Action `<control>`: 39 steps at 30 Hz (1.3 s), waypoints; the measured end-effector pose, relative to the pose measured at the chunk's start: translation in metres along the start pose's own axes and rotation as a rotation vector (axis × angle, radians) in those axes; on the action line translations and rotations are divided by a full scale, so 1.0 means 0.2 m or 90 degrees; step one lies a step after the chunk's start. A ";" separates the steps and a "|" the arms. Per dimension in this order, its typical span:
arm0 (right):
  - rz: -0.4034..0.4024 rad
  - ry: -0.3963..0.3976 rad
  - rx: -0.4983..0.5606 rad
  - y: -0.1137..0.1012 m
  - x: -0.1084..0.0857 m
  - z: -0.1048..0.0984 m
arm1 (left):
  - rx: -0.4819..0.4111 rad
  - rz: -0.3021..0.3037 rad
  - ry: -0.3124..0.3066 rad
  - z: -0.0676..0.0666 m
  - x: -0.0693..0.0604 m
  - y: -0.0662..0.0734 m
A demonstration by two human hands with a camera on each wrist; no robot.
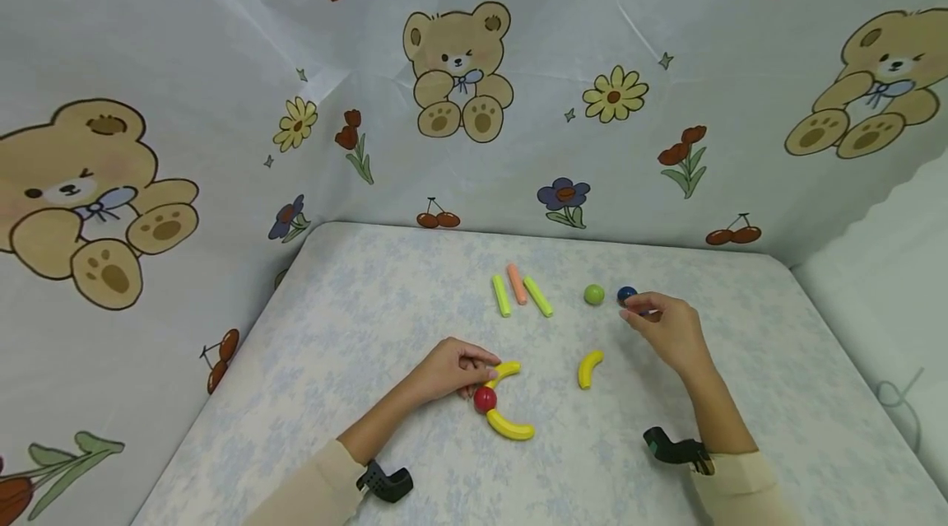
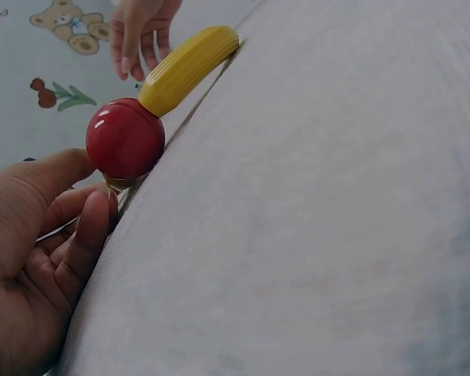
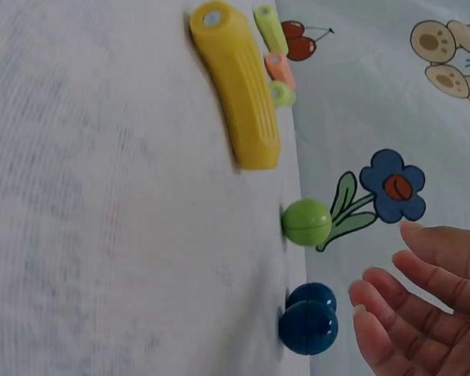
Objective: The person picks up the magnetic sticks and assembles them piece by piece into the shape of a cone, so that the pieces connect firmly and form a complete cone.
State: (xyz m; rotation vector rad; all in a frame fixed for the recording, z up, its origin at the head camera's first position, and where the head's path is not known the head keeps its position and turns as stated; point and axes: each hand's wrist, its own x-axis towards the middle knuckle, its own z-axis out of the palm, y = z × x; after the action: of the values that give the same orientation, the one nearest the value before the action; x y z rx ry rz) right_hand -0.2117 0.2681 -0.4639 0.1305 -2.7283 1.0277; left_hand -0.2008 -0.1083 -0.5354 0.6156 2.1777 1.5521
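Note:
My left hand (image 1: 453, 370) pinches a yellow curved magnetic stick (image 1: 508, 369) between thumb and fingers. That stick meets a red ball (image 1: 485, 400), and a second yellow curved stick (image 1: 511, 427) joins the ball's other side. In the left wrist view the red ball (image 2: 125, 139) sits just past the fingertips, with the pinched stick mostly hidden. My right hand (image 1: 672, 330) hovers beside a blue ball (image 1: 626, 295), its fingers loosely bent. The right wrist view shows two blue balls (image 3: 308, 325), one partly behind the other, apart from that hand.
A green ball (image 1: 594, 294) lies left of the blue ones. A loose yellow curved stick (image 1: 589, 370) is between the hands. Farther back lie two lime straight sticks (image 1: 501, 295) and an orange one (image 1: 516, 285). A bear-print cloth (image 1: 518, 164) hangs behind the table (image 1: 400, 287).

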 end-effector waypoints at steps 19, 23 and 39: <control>0.089 -0.041 -0.038 0.17 0.11 0.00 | 0.088 0.000 -0.015 -0.09 0.05 0.08; 0.096 -0.052 -0.041 0.18 0.12 0.02 | 0.119 0.020 -0.026 -0.06 0.07 0.10; 0.121 -0.063 -0.042 0.20 0.13 0.03 | 0.230 0.028 0.032 0.03 0.10 0.08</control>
State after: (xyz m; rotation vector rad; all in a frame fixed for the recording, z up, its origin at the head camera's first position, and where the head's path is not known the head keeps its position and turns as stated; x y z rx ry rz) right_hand -0.2447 0.2937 -0.4880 -0.0942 -2.9061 1.0028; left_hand -0.2122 -0.0887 -0.5232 0.7439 2.5216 1.2116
